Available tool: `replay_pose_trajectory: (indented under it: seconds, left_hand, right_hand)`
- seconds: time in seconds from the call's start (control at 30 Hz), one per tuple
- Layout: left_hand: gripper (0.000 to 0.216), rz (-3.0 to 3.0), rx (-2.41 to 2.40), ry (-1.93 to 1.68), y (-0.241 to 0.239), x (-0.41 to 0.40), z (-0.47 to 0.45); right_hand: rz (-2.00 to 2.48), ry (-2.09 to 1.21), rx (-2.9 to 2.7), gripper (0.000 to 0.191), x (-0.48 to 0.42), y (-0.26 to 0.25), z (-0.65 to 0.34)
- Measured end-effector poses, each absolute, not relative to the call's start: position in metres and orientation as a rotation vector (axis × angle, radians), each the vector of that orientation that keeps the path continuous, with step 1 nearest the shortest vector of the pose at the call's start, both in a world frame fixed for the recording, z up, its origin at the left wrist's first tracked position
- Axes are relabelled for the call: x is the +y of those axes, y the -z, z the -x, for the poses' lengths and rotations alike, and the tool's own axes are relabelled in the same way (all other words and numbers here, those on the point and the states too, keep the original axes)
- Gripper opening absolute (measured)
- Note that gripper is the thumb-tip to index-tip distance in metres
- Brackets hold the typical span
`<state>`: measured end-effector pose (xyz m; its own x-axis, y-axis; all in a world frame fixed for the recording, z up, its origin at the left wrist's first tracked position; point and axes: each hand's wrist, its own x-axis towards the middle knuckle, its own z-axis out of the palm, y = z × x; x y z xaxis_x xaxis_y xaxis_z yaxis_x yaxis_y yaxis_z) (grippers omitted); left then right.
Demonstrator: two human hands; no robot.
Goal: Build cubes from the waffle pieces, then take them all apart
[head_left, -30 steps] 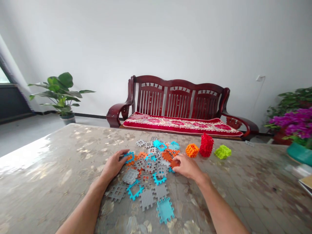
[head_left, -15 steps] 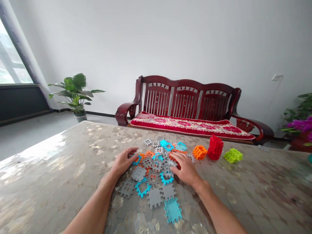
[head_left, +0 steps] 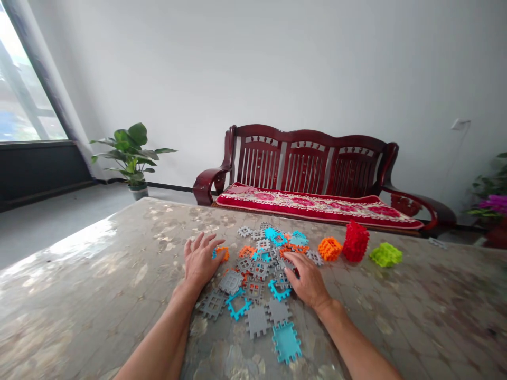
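Note:
Interlocking plastic square pieces, grey, blue and orange, lie in a loose pile between my hands. My left hand [head_left: 201, 259] is at the pile's left side with fingers spread, its thumb side next to an orange and blue pair of pieces [head_left: 224, 254]. Over the right side of the pile, my right hand [head_left: 308, 277] rests with fingers apart and slightly bent, touching or just above grey pieces [head_left: 284, 278]. What lies under its fingertips is partly hidden. A blue frame piece [head_left: 238, 304], flat grey squares [head_left: 257, 321] and a solid blue square [head_left: 287, 342] lie nearest me.
Right of the pile stand an orange assembled block [head_left: 330, 248], a taller red one [head_left: 355, 241] and a lime green one [head_left: 386, 255]. The patterned table [head_left: 119, 295] reaches toward a dark wooden bench [head_left: 304, 158]. A potted plant [head_left: 137, 153] stands at left.
My left hand has spread its fingers and turned more upright. The orange and blue pieces beside it now sit further left of the pile. My right hand has drawn back slightly; the view has shifted left.

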<state>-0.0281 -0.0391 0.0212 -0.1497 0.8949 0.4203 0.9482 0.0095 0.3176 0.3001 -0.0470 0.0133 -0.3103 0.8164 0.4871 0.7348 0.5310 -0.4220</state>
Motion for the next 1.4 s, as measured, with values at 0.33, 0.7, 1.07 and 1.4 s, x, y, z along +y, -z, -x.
replay_pose_trajectory:
  seconds: [0.33,0.7,1.07,1.4]
  left_hand:
    - [0.041,2.13,-2.302,0.625,-0.025,-0.04,0.026]
    - [0.044,2.096,-2.101,1.124,-0.029,-0.038,0.009]
    - [0.069,1.918,-2.215,2.332,-0.012,-0.019,0.007]
    - [0.052,2.575,-2.023,2.256,-0.013,-0.024,-0.02]
  right_hand:
    - [1.174,-0.12,-2.048,0.033,-0.046,-0.009,-0.301]
    - [1.155,-0.098,-1.972,0.033,-0.045,-0.007,-0.3]
    - [1.057,-0.064,-1.953,0.032,-0.042,-0.004,-0.3]
    - [1.058,-0.044,-1.944,0.037,-0.043,-0.003,-0.299]
